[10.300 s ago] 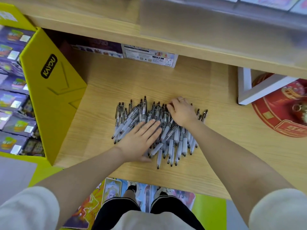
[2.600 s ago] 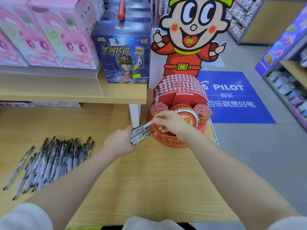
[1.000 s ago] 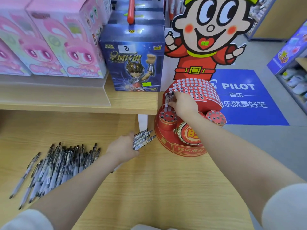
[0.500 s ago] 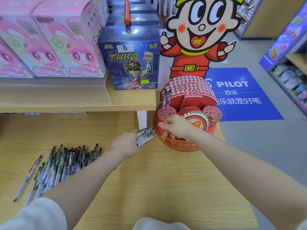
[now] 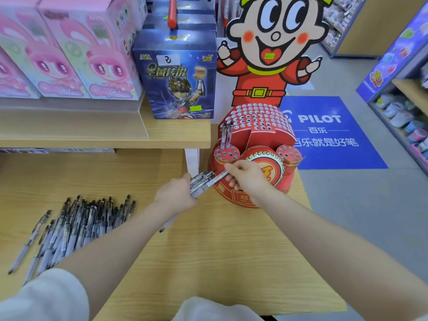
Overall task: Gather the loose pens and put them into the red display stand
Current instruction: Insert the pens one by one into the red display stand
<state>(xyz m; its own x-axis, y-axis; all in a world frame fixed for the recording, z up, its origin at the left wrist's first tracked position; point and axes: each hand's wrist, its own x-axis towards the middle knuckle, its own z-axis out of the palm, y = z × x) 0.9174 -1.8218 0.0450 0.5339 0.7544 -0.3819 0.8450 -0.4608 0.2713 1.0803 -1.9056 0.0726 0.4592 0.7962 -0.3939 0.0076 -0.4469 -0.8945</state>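
pens [image 5: 201, 181] | left hand [image 5: 174, 196] fingers clamp bundle | right hand [image 5: 249, 178] fingers pinch one

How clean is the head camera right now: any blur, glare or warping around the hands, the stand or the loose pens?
Head view: even shop light, soft shadows only, no glare. The left hand with its pen bundle, the right hand and the red display stand are fairly sharp. The loose pens smear slightly. Wide-angle bending tilts the pink boxes and stretches the forearms at the bottom edge.

Left hand [image 5: 176, 195] grips a pen bundle [image 5: 201, 181]; right hand [image 5: 247, 177] pinches one pen [image 5: 216, 178] from it.
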